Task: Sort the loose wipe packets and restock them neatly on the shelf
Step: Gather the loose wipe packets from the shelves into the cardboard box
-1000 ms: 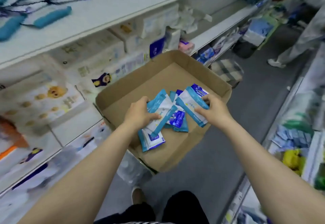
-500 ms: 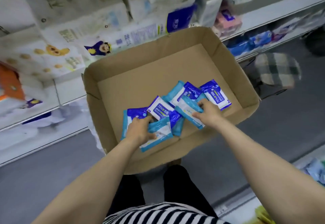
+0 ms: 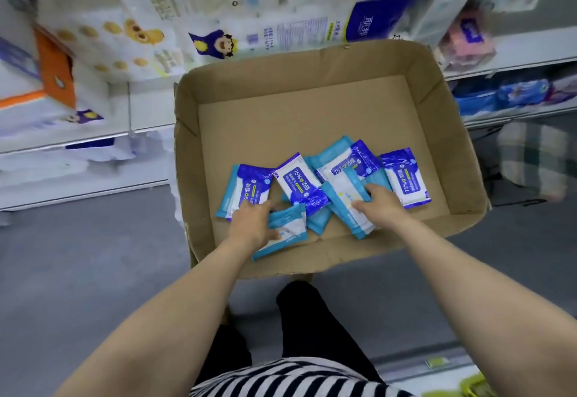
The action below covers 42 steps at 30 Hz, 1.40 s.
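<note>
Two bare hands reach into a shallow cardboard box (image 3: 312, 106) where blue and white wipe packets (image 3: 299, 183) lie in a loose overlapping pile. Left hand (image 3: 253, 225) curls its fingers round a pale blue packet (image 3: 285, 231) near the box's front wall; right hand (image 3: 379, 204) grips another pale packet (image 3: 346, 200) mid-pile. Blurred stocked shelves (image 3: 93, 137) stand behind

Grey floor (image 3: 78, 272) runs beside white stocked shelving (image 3: 78, 144).
</note>
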Tool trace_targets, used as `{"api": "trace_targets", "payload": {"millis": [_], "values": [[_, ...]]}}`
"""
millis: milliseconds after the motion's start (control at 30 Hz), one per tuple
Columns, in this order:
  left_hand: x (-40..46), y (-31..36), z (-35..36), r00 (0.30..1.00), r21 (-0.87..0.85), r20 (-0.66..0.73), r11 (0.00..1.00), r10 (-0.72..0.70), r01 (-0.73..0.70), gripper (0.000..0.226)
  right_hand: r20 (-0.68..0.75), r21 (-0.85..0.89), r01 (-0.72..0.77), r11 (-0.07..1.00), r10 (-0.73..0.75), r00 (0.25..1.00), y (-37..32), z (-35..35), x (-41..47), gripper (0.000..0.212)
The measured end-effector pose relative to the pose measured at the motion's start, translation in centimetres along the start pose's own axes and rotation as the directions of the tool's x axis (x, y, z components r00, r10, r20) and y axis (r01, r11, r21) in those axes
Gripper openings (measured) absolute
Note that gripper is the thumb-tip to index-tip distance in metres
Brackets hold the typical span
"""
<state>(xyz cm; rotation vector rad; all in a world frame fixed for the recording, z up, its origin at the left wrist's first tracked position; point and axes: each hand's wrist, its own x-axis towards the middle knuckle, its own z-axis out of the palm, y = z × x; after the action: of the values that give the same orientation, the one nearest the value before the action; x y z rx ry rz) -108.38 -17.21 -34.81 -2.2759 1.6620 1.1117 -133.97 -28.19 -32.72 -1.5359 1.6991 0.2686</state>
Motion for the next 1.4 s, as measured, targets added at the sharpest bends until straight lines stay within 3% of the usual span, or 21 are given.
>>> {"api": "trace_targets", "payload": {"millis": [133, 233, 433, 533, 800, 1067, 1300, 1400], "values": [[-0.6, -1.1, -0.6, 0.998, -0.024, -0.043, 0.999, 0.042, -0.043, 0.051, -0.071, -0.131, -0.039, 0.991, 0.029, 0.997, -1.1, 0.0, -1.1, 0.042], [-1.3, -2.9, -2.3, 0.992, -0.103, -0.103, 0.991, 0.072, -0.082, 0.057, -0.169, -0.283, -0.028, 0.959, -0.021, 0.985, -4.0, 0.2, -2.6, 0.055], [-4.3, -9.6, -10.6, 0.968, -0.196, -0.241, 0.973, 0.072, -0.121, 0.057, -0.108, -0.399, 0.17, 0.901, -0.23, 0.967, -16.0, 2.1, -7.1, 0.041], [-7.3, -14.7, -16.9, 0.929, -0.135, -0.356, 0.978, 0.1, -0.157, 0.055, -0.091, -0.458, 0.301, 0.837, -0.381, 0.92, -24.2, 3.3, -10.3, 0.044], [-18.6, -27.4, -33.3, 0.736, 0.082, -0.655, 0.985, 0.169, -0.153, 0.057, -0.209, -0.52, 0.593, 0.615, -0.764, 0.61, -43.2, 6.3, -20.6, 0.044], [-25.5, -36.6, -43.1, 0.6, 0.113, -0.782, 0.985, 0.171, -0.134, 0.055, -0.227, -0.659, 0.648, 0.381, -0.923, 0.311, -57.7, 6.7, -26.9, 0.049], [-24.1, -45.2, -50.0, 0.521, 0.089, -0.847, 0.995, 0.102, -0.05, 0.059, -0.18, -0.653, 0.719, 0.235, -0.971, 0.154, -70.6, 8.8, -25.3, 0.052], [-22.0, -48.8, -53.9, 0.513, 0.068, -0.855, 0.997, 0.074, -0.031, 0.06, -0.16, -0.634, 0.746, 0.203, -0.978, 0.131, -76.7, 9.5, -22.8, 0.052]]}}
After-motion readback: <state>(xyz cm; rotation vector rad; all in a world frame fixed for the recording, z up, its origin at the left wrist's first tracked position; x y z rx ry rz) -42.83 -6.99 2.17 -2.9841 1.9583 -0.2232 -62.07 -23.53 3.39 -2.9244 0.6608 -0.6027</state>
